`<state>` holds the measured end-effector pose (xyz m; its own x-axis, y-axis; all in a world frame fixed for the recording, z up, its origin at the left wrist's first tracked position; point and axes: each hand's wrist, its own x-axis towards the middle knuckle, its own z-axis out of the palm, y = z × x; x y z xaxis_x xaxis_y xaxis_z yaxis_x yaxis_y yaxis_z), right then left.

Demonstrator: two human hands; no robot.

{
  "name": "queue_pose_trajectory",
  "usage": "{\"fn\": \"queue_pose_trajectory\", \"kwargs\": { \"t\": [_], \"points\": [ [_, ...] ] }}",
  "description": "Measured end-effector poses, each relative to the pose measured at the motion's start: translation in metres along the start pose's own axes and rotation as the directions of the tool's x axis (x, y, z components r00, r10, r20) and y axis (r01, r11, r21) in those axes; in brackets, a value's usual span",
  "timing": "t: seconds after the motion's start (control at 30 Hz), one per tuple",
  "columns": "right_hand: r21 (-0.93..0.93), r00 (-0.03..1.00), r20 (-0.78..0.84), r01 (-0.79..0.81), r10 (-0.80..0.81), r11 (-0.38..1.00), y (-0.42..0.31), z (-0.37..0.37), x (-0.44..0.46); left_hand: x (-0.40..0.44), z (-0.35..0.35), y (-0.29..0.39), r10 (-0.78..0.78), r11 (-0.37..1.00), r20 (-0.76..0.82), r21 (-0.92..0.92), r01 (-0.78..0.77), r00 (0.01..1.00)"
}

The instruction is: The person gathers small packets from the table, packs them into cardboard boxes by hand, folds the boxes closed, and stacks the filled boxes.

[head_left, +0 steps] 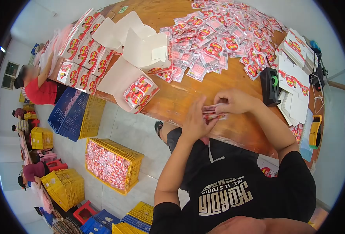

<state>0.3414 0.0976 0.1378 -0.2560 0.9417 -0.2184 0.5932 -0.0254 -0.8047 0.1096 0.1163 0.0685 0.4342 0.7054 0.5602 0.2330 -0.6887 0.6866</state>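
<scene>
Over the front part of the wooden table (pixel 168 103), a small stack of red and pink printed packets (pixel 211 113) is held between both hands. My left hand (pixel 196 120) grips the stack from the left, with thumb and fingers around it. Fingers of my right hand (pixel 235 101) pinch its upper right edge. To the left stands an open white-and-red carton (pixel 147 102) with several packets (pixel 137 93) inside. Two more open cartons (pixel 157 50) stand behind it. A large heap of loose packets (pixel 219 39) covers the far side of the table.
At the right are a black tape dispenser (pixel 269 87) and flat printed cartons (pixel 293 85). Closed cartons (pixel 82 54) are stacked at the left. A yellow crate (pixel 135 167) full of packets stands on the floor; a person in red (pixel 43 89) works beyond blue and yellow crates.
</scene>
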Motion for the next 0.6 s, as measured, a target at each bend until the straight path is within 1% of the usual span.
{"fn": "queue_pose_trajectory", "kwargs": {
  "t": [0.03, 0.07, 0.1, 0.13, 0.17, 0.2, 0.23, 0.3, 0.33, 0.4, 0.47, 0.53, 0.57, 0.6],
  "points": [
    [0.096, 0.99, 0.133, -0.054, 0.041, 0.994, -0.004, -0.002, 0.004, -0.003, -0.001, -0.003, -0.062, 0.998, 0.12, -0.019, 0.065, 0.991],
    [0.059, 1.0, -0.01, -0.016, 0.016, 0.998, 0.003, -0.003, 0.013, -0.005, -0.001, -0.006, -0.121, 0.991, 0.237, -0.03, 0.131, 0.964],
    [0.018, 0.988, -0.152, 0.017, -0.014, 1.0, 0.013, -0.005, 0.027, -0.001, -0.002, -0.005, -0.068, 0.998, 0.24, -0.001, 0.07, 0.969],
    [-0.019, 0.944, -0.33, 0.021, -0.026, 1.0, 0.019, -0.012, 0.044, 0.0, -0.003, -0.005, -0.067, 0.998, 0.237, 0.003, 0.068, 0.969],
    [-0.304, 0.82, -0.533, 0.045, -0.209, 0.951, 0.034, -0.019, 0.065, 0.001, -0.004, -0.005, -0.051, 0.999, 0.242, 0.005, 0.051, 0.969],
    [-0.561, 0.639, -0.641, -0.012, -0.425, 0.828, 0.05, -0.025, 0.084, 0.002, -0.004, -0.004, -0.034, 0.999, 0.247, 0.005, 0.034, 0.968],
    [-0.56, 0.637, -0.642, -0.012, -0.426, 0.828, 0.062, -0.03, 0.097, 0.002, -0.004, -0.003, -0.032, 0.999, 0.248, 0.006, 0.031, 0.968],
    [-0.66, 0.698, -0.6, -0.156, -0.39, 0.735, 0.071, -0.036, 0.111, 0.003, -0.004, -0.002, -0.033, 0.999, 0.23, -0.013, 0.037, 0.973],
    [-0.66, 0.697, -0.6, -0.153, -0.393, 0.736, 0.072, -0.035, 0.109, 0.003, -0.004, -0.002, -0.033, 0.999, 0.229, -0.01, 0.036, 0.973],
    [-0.607, 0.751, -0.549, -0.058, -0.366, 0.793, 0.072, -0.03, 0.102, 0.003, -0.003, -0.003, -0.017, 0.999, 0.197, -0.026, 0.023, 0.98],
    [-0.578, 0.762, -0.539, -0.025, -0.359, 0.816, 0.076, -0.025, 0.087, 0.004, -0.004, -0.003, -0.029, 0.999, 0.2, -0.022, 0.034, 0.979],
    [-0.433, 0.826, -0.503, 0.013, -0.253, 0.901, 0.083, -0.018, 0.067, 0.003, -0.004, -0.001, -0.041, 0.999, 0.214, -0.024, 0.047, 0.976],
    [-0.367, 0.801, -0.523, 0.095, -0.29, 0.925, 0.086, -0.012, 0.057, 0.003, -0.004, -0.001, -0.03, 0.999, 0.212, -0.028, 0.037, 0.977],
    [-0.367, 0.802, -0.524, 0.091, -0.287, 0.926, 0.083, -0.011, 0.048, 0.004, -0.004, -0.002, -0.017, 0.999, 0.211, -0.033, 0.024, 0.977]
  ]
}}
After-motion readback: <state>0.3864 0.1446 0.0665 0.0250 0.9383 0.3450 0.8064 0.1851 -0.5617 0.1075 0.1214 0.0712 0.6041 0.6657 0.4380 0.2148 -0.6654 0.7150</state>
